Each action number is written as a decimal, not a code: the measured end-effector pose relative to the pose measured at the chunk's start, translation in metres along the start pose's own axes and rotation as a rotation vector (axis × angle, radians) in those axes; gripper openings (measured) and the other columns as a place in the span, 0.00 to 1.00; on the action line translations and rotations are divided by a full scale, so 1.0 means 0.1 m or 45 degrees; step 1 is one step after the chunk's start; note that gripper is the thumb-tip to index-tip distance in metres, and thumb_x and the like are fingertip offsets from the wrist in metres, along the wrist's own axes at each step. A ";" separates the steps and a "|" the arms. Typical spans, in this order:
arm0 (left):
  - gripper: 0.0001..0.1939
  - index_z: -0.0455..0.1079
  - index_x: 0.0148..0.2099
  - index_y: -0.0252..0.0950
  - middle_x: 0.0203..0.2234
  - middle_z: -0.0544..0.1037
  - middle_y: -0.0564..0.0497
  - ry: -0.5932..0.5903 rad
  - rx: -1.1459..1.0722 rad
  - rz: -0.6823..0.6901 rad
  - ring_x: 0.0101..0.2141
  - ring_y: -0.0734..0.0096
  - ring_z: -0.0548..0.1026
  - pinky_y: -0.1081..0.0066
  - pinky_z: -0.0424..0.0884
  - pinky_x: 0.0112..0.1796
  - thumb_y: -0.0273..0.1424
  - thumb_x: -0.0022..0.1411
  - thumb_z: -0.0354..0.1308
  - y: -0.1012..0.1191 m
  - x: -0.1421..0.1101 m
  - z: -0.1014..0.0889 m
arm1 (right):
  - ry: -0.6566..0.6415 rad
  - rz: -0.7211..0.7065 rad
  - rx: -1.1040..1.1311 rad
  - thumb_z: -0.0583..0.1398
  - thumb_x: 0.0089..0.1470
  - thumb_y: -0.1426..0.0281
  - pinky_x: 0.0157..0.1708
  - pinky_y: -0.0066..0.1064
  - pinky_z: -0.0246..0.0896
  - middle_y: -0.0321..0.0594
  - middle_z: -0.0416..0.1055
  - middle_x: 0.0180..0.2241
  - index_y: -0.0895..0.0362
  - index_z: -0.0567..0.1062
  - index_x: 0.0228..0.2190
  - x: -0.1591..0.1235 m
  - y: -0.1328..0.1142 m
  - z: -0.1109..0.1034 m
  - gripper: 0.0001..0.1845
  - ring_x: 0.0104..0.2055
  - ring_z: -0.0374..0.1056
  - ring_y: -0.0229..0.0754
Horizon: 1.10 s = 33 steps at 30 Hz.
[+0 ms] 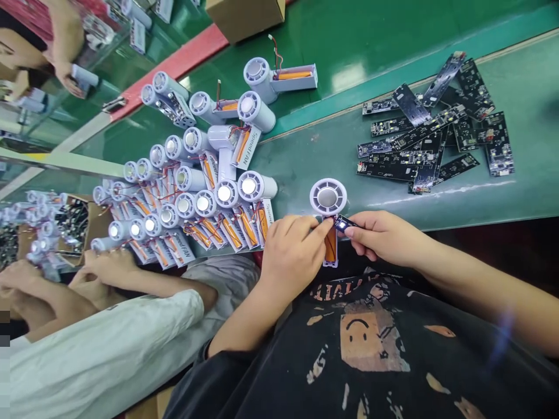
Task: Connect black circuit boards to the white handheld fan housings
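Note:
My left hand [292, 251] grips the open white handle of a small handheld fan [328, 196], whose round head stands just above my fingers. An orange battery [331, 244] lies in the handle's open shell. My right hand [379, 234] pinches a small black circuit board [345, 224] with a lit component, holding it at the top of the handle. Its lower end is hidden by my fingers. Rows of similar white fans [205, 203] with orange batteries and loose red wires lie to the left of my left hand.
A pile of black circuit boards [432, 131] lies on the green belt [305, 157] to the right. A co-worker's hands [107, 267] reach the fan rows at lower left. A cardboard box [244, 14] stands at the top, and another person [56, 49] works at upper left.

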<state>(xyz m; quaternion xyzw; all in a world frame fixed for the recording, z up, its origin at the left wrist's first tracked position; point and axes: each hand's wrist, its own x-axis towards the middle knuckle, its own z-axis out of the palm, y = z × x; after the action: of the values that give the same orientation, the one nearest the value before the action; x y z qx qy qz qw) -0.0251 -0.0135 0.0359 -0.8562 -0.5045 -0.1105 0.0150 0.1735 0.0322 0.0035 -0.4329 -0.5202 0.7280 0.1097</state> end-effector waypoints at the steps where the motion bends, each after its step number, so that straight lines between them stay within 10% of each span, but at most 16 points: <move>1: 0.13 0.73 0.51 0.37 0.35 0.79 0.48 -0.008 0.038 0.011 0.37 0.62 0.71 0.62 0.65 0.38 0.26 0.67 0.54 0.01 -0.01 0.01 | 0.004 0.000 -0.001 0.56 0.59 0.66 0.19 0.25 0.51 0.30 0.67 0.18 0.55 0.66 0.22 0.00 0.00 0.00 0.15 0.16 0.57 0.29; 16: 0.12 0.71 0.50 0.35 0.34 0.77 0.47 -0.197 0.125 0.012 0.34 0.61 0.71 0.63 0.65 0.33 0.26 0.68 0.50 0.02 0.07 0.07 | 0.022 0.016 -0.067 0.56 0.60 0.69 0.20 0.26 0.52 0.29 0.66 0.18 0.55 0.65 0.20 0.00 -0.03 0.02 0.16 0.15 0.57 0.29; 24: 0.23 0.68 0.57 0.36 0.51 0.76 0.41 0.188 -0.093 0.046 0.50 0.58 0.74 0.59 0.69 0.50 0.18 0.61 0.52 -0.11 0.07 0.03 | -0.008 0.022 -0.071 0.54 0.62 0.68 0.19 0.26 0.53 0.29 0.67 0.19 0.55 0.67 0.23 -0.01 -0.02 0.01 0.14 0.16 0.58 0.30; 29: 0.31 0.61 0.65 0.44 0.66 0.62 0.45 -0.108 -0.011 0.227 0.66 0.50 0.57 0.48 0.60 0.60 0.18 0.62 0.52 -0.21 0.25 0.09 | 0.008 0.019 -0.104 0.55 0.62 0.68 0.20 0.26 0.55 0.30 0.67 0.18 0.55 0.65 0.21 -0.02 -0.04 0.00 0.17 0.16 0.60 0.30; 33: 0.26 0.64 0.63 0.44 0.62 0.68 0.44 -0.120 -0.002 0.195 0.57 0.52 0.67 0.54 0.68 0.54 0.22 0.65 0.54 -0.23 0.33 0.05 | -0.011 0.066 -0.016 0.55 0.62 0.69 0.18 0.25 0.52 0.29 0.67 0.17 0.55 0.66 0.22 -0.04 -0.04 -0.02 0.16 0.15 0.59 0.30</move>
<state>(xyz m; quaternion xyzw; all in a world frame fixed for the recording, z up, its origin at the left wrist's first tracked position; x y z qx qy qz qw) -0.0285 0.0264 0.0357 -0.8966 -0.4375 -0.0687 -0.0009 0.1762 0.0333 0.0088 -0.4436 -0.5139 0.7292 0.0858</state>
